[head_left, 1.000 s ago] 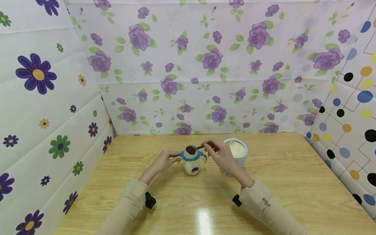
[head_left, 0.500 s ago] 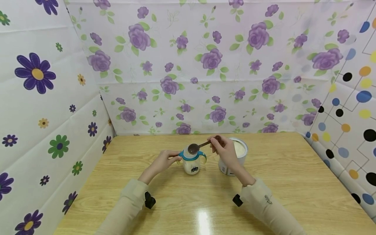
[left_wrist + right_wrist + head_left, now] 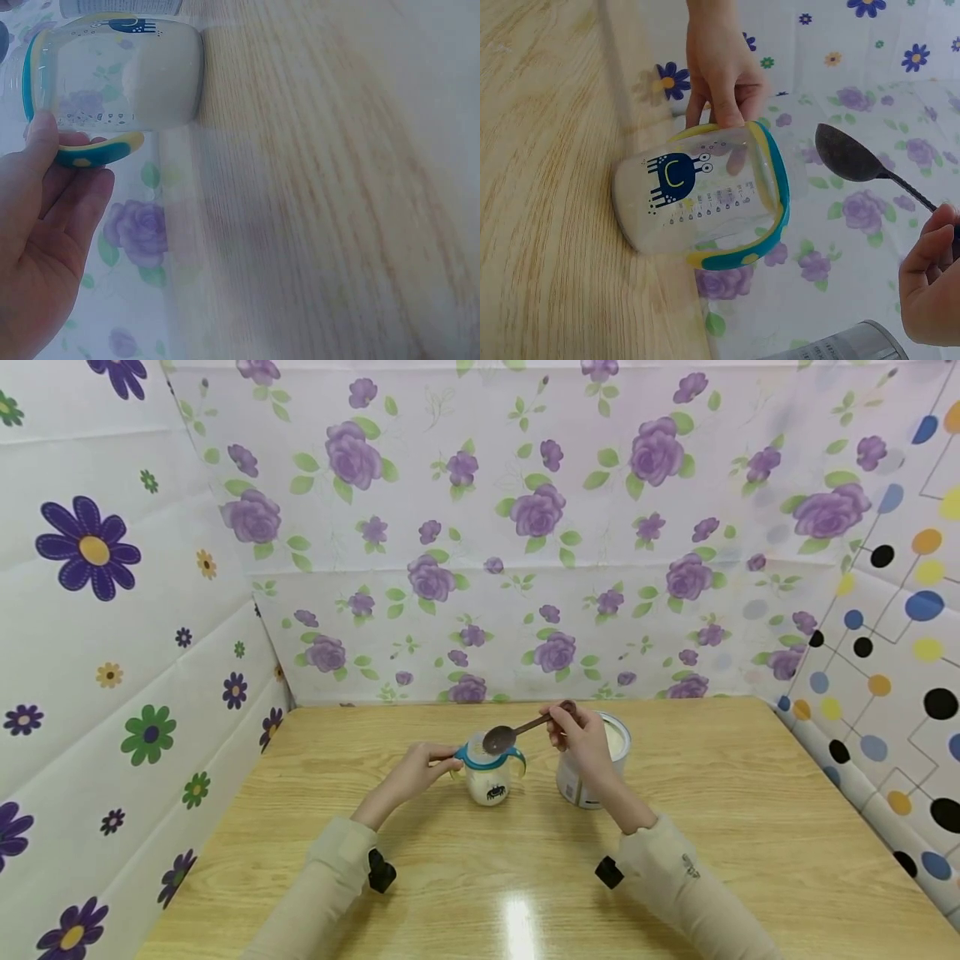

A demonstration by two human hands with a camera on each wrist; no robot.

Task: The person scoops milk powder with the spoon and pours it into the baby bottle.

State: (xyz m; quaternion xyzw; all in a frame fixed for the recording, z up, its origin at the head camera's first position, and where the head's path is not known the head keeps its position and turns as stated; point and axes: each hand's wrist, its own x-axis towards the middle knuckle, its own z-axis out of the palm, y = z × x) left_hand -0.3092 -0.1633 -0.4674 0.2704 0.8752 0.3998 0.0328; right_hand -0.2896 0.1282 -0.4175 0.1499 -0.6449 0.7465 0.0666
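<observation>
A clear baby bottle [image 3: 489, 783] with a blue-green collar, two side handles and a printed cartoon creature stands upright on the table, pale contents in its lower part. My left hand [image 3: 411, 779] pinches its left handle [image 3: 101, 152] between thumb and fingers. In my right hand [image 3: 584, 745] is the handle of a dark brown spoon [image 3: 500, 740], whose bowl hovers at the bottle's open mouth. The right wrist view shows the spoon bowl [image 3: 847, 152] apart from the bottle [image 3: 697, 191], off its mouth end. Behind my right hand stands an open can [image 3: 617, 752] of pale powder, partly covered by the hand.
The wooden table [image 3: 480, 868] reaches back to a wall cloth [image 3: 450, 635] with purple roses. Patterned cloths also hang at left [image 3: 120, 635] and right [image 3: 885, 677]. The can's side [image 3: 840, 345] shows at the lower edge of the right wrist view.
My right hand has drawn back to the right with the spoon, lifting its bowl from the bottle's mouth to just above it. My left hand stays on the handle.
</observation>
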